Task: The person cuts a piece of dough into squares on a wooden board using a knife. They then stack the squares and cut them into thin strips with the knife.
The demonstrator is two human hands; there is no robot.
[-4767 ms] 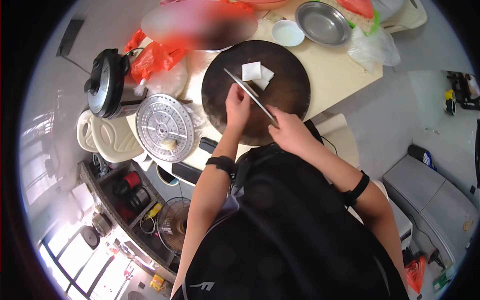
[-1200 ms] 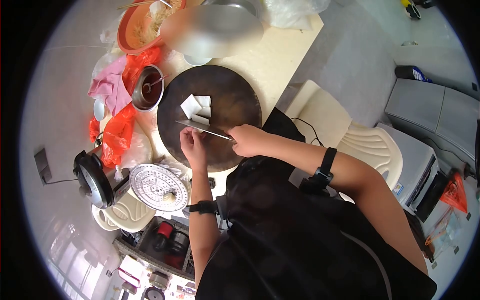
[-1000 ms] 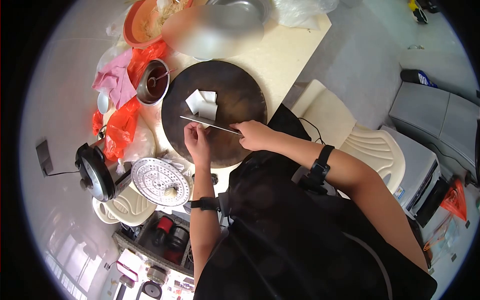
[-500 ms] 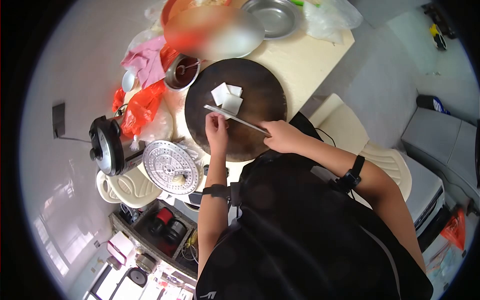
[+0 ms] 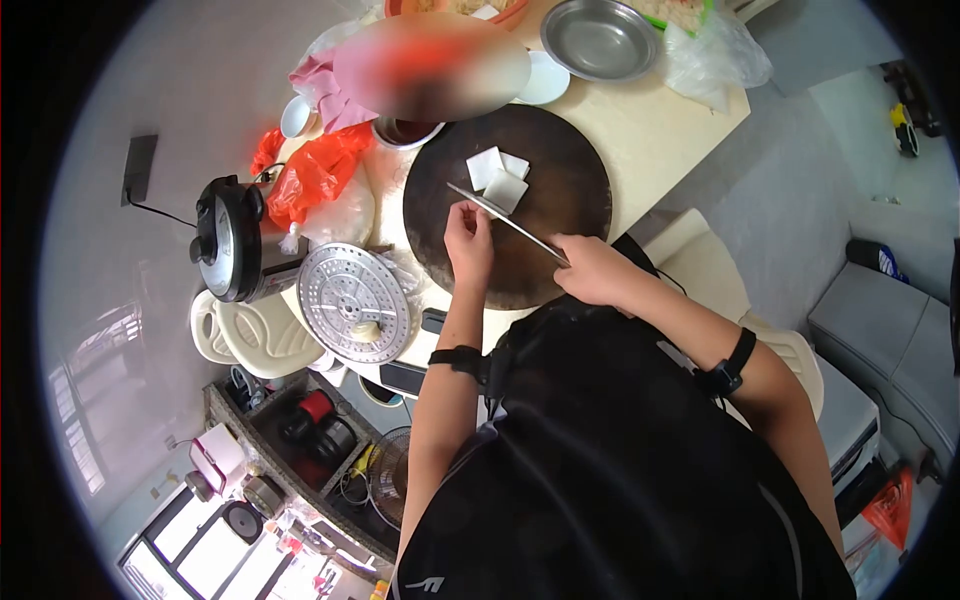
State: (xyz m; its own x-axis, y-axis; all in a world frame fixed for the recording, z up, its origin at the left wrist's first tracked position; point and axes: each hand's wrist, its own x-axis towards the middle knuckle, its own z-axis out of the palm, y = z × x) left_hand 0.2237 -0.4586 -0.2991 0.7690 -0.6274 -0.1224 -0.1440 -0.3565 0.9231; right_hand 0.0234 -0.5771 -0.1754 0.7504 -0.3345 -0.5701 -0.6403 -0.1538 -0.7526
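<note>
Over board, right fingers gripping knife slanting forward-left, left fingers, hold unclear

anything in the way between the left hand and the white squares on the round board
Yes, the knife in the right hand: its blade slants over the round board between the left hand and the white squares. Nothing else visible stands between them.

The right hand grips a knife over a round, dark chopping board, the left hand bunched at the blade. Overlapping white squares lie beyond it; a perforated metal disc sits left of the board, near an electric cooker.
</note>
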